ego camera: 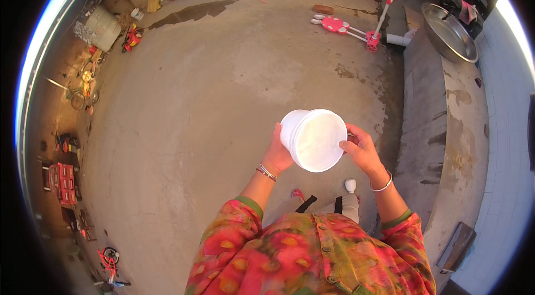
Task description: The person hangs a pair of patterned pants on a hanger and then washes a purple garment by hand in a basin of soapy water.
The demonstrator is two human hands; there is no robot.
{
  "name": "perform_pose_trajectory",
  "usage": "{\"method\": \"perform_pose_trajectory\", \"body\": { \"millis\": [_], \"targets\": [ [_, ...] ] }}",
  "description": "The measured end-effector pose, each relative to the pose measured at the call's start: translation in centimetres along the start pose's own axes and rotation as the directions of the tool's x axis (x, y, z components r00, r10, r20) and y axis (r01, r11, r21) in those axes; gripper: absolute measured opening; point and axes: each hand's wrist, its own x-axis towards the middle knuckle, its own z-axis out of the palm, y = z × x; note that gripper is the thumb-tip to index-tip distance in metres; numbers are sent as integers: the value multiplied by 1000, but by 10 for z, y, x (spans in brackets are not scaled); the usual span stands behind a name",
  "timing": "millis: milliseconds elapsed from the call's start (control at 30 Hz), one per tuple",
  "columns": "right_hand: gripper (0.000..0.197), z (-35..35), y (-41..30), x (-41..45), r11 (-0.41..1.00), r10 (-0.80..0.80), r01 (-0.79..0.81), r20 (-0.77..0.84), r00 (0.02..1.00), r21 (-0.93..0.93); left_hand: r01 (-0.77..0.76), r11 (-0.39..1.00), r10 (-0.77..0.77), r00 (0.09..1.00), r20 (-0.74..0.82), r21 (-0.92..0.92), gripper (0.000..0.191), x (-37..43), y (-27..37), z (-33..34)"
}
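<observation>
In front of my body I hold a white plastic tub [317, 140], tilted so that its round end faces me. Glare washes out that end, and I cannot tell whether it is a lid or the open mouth. My left hand [279, 151] supports the tub's side wall from the left, its fingers partly hidden behind it. On the right, my right hand [360, 146] pinches the rim, with the thumb on the near face and the fingers behind. Below the tub, a small white rounded object [350, 185] shows near my feet.
A low concrete ledge [455, 128] runs along the right, bearing a large metal basin [451, 31] and a dark board [457, 247]. A pink kick scooter [334, 24] stands ahead near a brick [323, 9]. A red crate [62, 183] and several toys line the left side.
</observation>
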Motion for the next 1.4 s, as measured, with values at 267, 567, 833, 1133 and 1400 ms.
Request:
{"method": "perform_pose_trajectory", "body": {
  "millis": [267,567,833,1133,1400],
  "targets": [
    [27,205,-25,108,583,-535,578,266,802,-571,-404,914,386,889,-246,-25,63,-126,141,-70],
    [29,353,33,286,123,-225,893,864,449,-432,-368,930,348,860,-373,20,53,-126,260,-150],
    [40,554,56,444,393,-190,902,944,269,-178,-629,753,625,590,-510,195,53,-183,454,-217],
    [47,819,133,546,630,136,769,990,26,-107,-784,556,709,274,-650,276,55,-304,623,-349],
    [48,1043,147,644,688,151,702,982,110,-185,-845,465,770,237,-593,266,53,-414,835,-423]
  ]
}}
